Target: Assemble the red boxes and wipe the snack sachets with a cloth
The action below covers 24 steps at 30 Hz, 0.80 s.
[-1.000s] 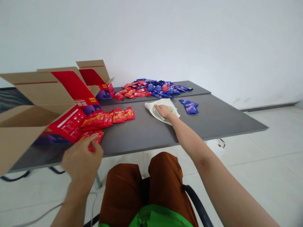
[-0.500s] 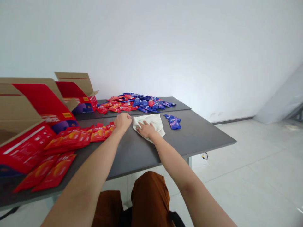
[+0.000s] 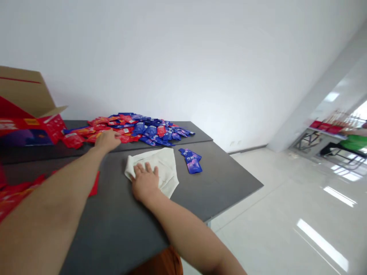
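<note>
My right hand (image 3: 145, 182) lies flat with its fingers stretched out on a cream cloth (image 3: 164, 168) spread on the dark grey table (image 3: 120, 229). My left hand (image 3: 107, 139) reaches out to the near edge of a heap of red and blue sachets (image 3: 134, 128) at the back of the table; its fingers are curled over the sachets, and whether it grips one is hidden. Two blue sachets (image 3: 192, 160) lie apart, just right of the cloth.
An open cardboard box (image 3: 24, 110) with red print stands at the far left, with red sachets (image 3: 11, 191) spread in front of it. The table's right edge drops to a glossy white floor. Far right, another person in green sits at a distant table (image 3: 327, 131).
My left hand went from the near red sachets across to the cloth's corner, then on to the mixed heap. My view swung right. The right hand stayed on the cloth.
</note>
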Tool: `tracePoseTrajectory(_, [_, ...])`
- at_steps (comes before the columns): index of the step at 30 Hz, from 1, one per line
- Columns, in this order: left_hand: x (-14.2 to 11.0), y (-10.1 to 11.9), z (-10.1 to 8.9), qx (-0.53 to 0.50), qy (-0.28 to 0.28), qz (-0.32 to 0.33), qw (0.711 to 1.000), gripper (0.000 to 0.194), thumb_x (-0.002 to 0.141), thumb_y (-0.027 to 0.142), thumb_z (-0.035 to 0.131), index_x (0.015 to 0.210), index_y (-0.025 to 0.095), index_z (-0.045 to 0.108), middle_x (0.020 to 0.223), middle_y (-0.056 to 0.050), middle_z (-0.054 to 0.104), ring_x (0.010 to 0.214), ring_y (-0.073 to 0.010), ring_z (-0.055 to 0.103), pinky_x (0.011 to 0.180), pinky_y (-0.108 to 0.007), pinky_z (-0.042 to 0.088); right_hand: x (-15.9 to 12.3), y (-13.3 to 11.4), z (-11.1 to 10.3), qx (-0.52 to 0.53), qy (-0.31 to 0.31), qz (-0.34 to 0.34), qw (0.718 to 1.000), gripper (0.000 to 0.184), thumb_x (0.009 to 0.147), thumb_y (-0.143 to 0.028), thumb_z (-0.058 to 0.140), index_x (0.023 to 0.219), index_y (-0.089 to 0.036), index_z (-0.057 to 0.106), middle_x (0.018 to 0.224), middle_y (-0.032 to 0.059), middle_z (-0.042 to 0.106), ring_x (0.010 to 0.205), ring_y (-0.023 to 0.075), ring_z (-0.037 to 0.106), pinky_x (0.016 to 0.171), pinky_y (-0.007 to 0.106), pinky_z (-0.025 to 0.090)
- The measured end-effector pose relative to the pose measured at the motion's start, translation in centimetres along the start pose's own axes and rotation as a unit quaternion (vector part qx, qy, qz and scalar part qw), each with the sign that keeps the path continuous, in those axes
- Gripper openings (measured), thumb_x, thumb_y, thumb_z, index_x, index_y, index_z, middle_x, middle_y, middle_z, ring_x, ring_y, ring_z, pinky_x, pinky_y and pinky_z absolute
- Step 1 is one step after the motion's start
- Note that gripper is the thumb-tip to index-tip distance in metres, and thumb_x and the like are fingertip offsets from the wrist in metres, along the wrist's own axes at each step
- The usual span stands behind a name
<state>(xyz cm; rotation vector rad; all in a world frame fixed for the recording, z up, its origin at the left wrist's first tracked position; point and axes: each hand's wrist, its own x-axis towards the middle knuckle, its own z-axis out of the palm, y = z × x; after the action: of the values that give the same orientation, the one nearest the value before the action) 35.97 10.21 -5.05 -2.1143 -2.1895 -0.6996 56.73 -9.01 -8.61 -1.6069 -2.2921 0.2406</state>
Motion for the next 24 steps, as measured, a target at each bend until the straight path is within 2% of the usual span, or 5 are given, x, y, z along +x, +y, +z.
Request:
tracePoseTrajectory(5, [2.4, -1.2, 2.3, 0.046, -0.095, 0.012, 0.994, 0.073, 0.07, 0.013, 0.069, 0.139, 0.005, 0.046, 0.152, -0.02, 0.037, 0.139, -0.0351, 0.031, 0.112, -0.055, 0.019, 1.0, -0.2, 0.5, -0.003, 0.018, -0.022, 1.0, 0.05, 0.1, -0.04, 0.03, 0.146, -0.025, 0.039, 0.153, 0.0013, 0.04, 0.144, 0.0268, 0.026, 0.115, 0.057, 0.016])
tracePoseTrajectory(11, [1.4, -0.7, 1.8, 0.085, -0.107, 0.026, 0.99, 0.05, 0.072, 0.017, 0.066, 0.119, 0.0, 0.059, 0.141, -0.03, 0.045, 0.132, -0.0435, 0.036, 0.105, -0.07, 0.01, 1.3, -0.1, 0.2, 0.006, 0.018, -0.022, 1.0, 0.047, 0.1, -0.041, 0.031, 0.143, -0.027, 0.044, 0.15, 0.001, 0.044, 0.142, 0.0263, 0.031, 0.115, 0.056, 0.018])
tracePoseTrajectory(16, [-3.5, 2.7, -0.5, 0.111, -0.062, 0.066, 0.99, 0.044, 0.076, 0.009, 0.056, 0.12, 0.004, 0.056, 0.117, -0.032, 0.061, 0.117, -0.0415, 0.055, 0.101, -0.057, 0.031, 2.1, 0.8, -0.9, 0.059, 0.018, 0.0, 0.998, 0.05, 0.102, -0.042, 0.025, 0.132, -0.017, 0.056, 0.13, 0.0135, 0.062, 0.128, 0.0262, 0.051, 0.11, 0.045, 0.031])
tracePoseTrajectory(20, [-9.1, 5.6, -2.5, 0.047, -0.004, 0.001, 0.999, 0.038, 0.085, 0.014, 0.046, 0.121, 0.008, 0.054, 0.104, -0.028, 0.067, 0.105, -0.0382, 0.063, 0.09, -0.049, 0.043, 3.0, 2.1, -1.8, 0.148, 0.054, 0.075, 0.985, 0.066, 0.101, -0.051, 0.014, 0.118, -0.014, 0.065, 0.113, 0.0181, 0.069, 0.109, 0.0304, 0.063, 0.093, 0.041, 0.045])
tracePoseTrajectory(24, [-14.3, 6.9, -3.5, -0.212, -0.016, -0.138, 0.967, 0.011, 0.077, 0.016, 0.059, 0.087, 0.014, 0.064, 0.099, -0.023, 0.069, 0.114, -0.0376, 0.06, 0.091, -0.042, 0.045, 3.0, 3.1, -1.7, 0.219, 0.099, 0.04, 0.97, 0.071, 0.1, -0.055, 0.009, 0.123, -0.015, 0.063, 0.123, 0.0156, 0.065, 0.117, 0.028, 0.059, 0.096, 0.036, 0.043])
